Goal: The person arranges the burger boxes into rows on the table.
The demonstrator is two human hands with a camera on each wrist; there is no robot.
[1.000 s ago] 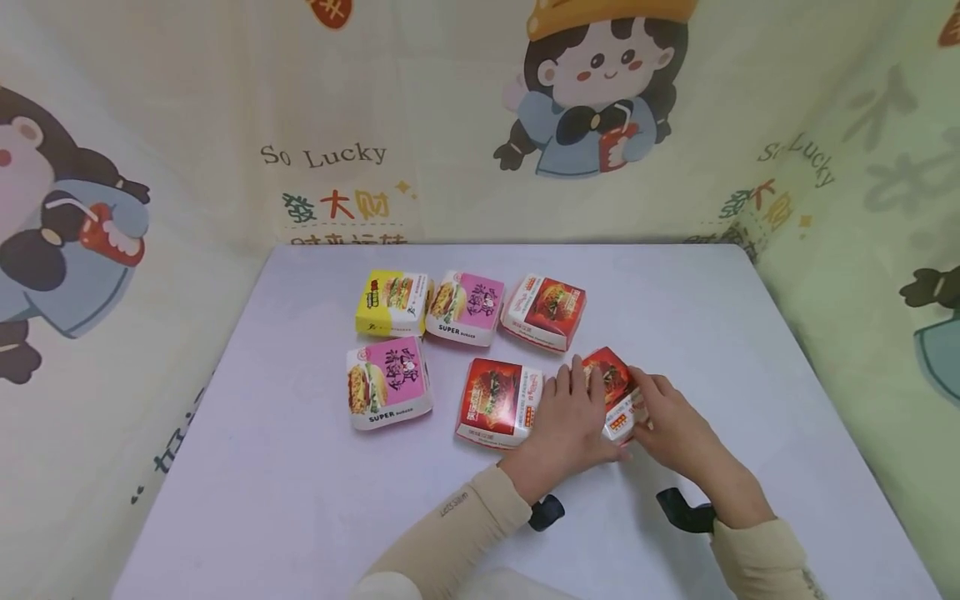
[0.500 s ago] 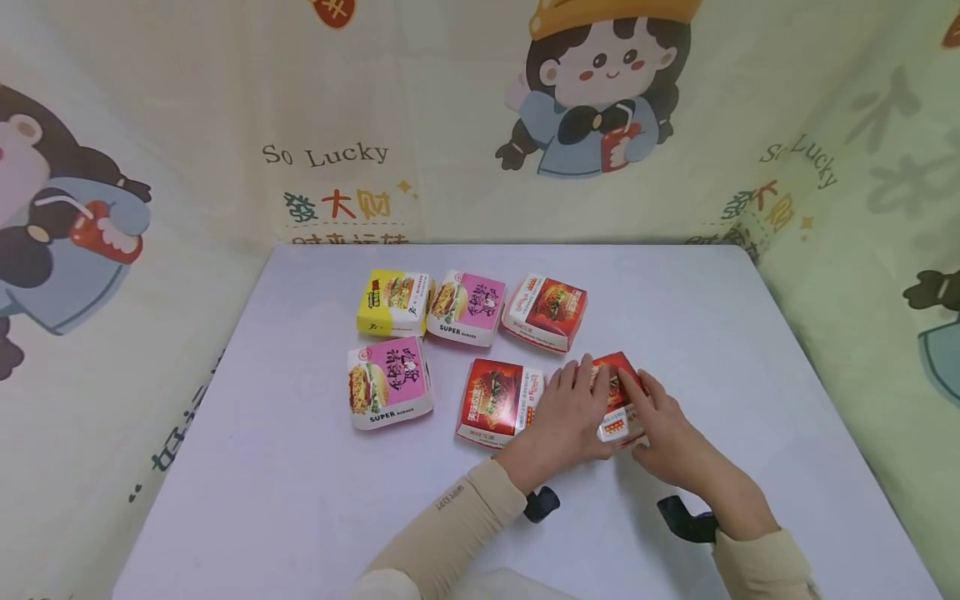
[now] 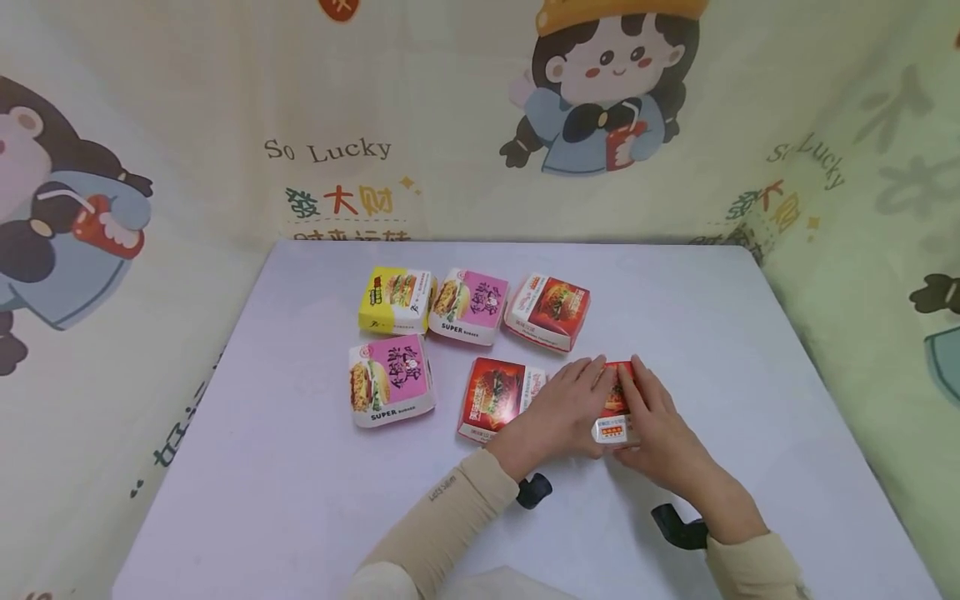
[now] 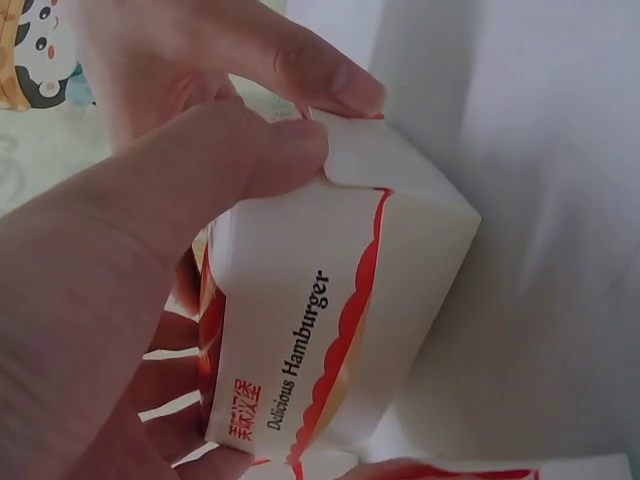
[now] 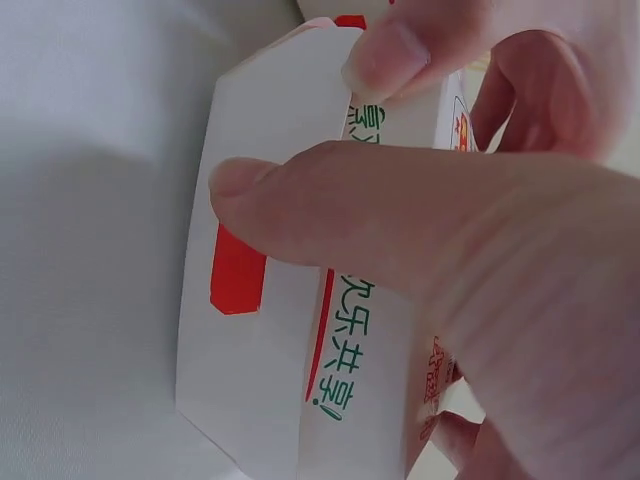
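Note:
A red and white hamburger box [image 3: 612, 432] sits between both hands at the right-middle of the table. My left hand [image 3: 558, 412] grips its left side, with the fingers over the far edge. On the other side, my right hand [image 3: 667, 433] holds it, index finger lying along the top. In the left wrist view, the left thumb presses a corner of the box [image 4: 300, 330], whose side reads "Delicious Hamburger". The right wrist view shows the right thumb lying across the front of the box [image 5: 260, 380], just above a red tab [image 5: 237, 275]. The hands hide much of its top.
Another red hamburger box [image 3: 491, 396] lies just left of my left hand. Behind stand a yellow box [image 3: 396, 302], a pink box [image 3: 471, 307] and a red box [image 3: 547, 312]. A second pink box [image 3: 392, 381] is at left. Patterned cloth [image 3: 450, 125] surrounds the white table [image 3: 300, 500].
The held hamburger box has turned to lie straighter on the table. My right fingers have come further over its top, and both hands have shifted slightly left.

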